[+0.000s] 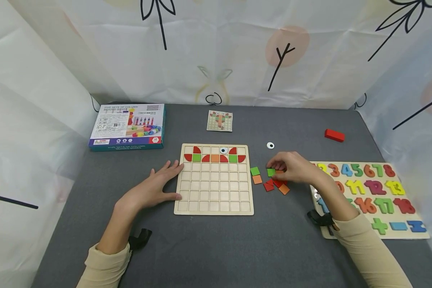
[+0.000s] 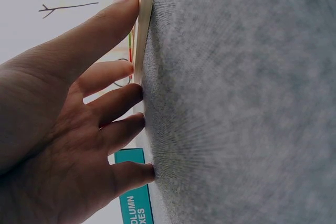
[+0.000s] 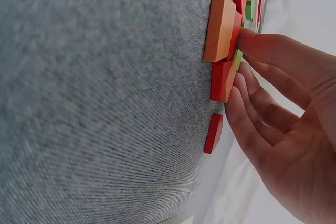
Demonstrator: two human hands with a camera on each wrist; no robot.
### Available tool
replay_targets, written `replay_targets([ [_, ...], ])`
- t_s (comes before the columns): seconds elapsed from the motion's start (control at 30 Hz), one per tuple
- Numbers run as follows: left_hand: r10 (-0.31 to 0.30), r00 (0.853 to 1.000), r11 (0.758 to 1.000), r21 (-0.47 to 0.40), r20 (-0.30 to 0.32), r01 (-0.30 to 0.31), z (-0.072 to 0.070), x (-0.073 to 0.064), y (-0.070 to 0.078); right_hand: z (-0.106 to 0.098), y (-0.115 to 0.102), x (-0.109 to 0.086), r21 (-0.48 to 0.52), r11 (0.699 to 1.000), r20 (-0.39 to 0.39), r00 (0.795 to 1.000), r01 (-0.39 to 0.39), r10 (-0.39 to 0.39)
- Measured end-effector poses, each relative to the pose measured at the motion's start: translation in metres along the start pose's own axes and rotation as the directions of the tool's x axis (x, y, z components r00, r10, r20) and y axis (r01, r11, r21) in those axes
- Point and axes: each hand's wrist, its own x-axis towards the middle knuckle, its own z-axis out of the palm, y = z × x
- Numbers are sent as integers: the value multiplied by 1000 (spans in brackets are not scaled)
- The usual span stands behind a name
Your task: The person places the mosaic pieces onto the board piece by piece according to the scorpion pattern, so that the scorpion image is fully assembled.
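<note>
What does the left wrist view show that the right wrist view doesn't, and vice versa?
Only left wrist: the spread left hand and a twig drawing on the backdrop.

Only right wrist: the right hand at a cluster of loose tiles, with a red block lying apart.

Both: the teal box and grey tabletop; the wooden board is plain in the left view, at most a sliver in the right.

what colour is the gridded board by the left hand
The gridded board is pale beige, like light wood; the head view shows it best.
</note>
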Motion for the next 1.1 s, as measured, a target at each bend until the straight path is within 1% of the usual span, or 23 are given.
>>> replay_targets([
  [0.13, 0, 1000, 1000, 0, 0, 0, 0, 0, 1, 1, 1, 2, -13, 1000, -1, 1000, 10, -10],
  [0.3, 5, 1000, 1000, 2, 0, -5, -1, 0, 2, 2, -1, 5, -36, 999, -23, 1000, 10, -11],
  [0.4, 4, 1000, 1000, 8, -1, -4, 0, 1, 1, 3, -3, 7, -15, 1000, -39, 999, 13, -14],
  [0.53, -5, 1000, 1000, 12, -1, 5, 1, 2, 1, 3, -8, 12, 62, 997, -51, 997, 52, -49],
  [0.73, -7, 1000, 1000, 10, -1, 7, 1, 2, -1, 7, -22, 24, 176, 975, -60, 991, 133, -124],
  [0.97, -7, 1000, 1000, 2, 1, 7, 1, 1, -1, 19, -40, 46, 322, 934, -38, 988, 155, -151],
  [1.1, -6, 1000, 1000, 1, 1, 6, 0, 1, -1, 28, -53, 60, 373, 913, -47, 986, 167, -161],
])
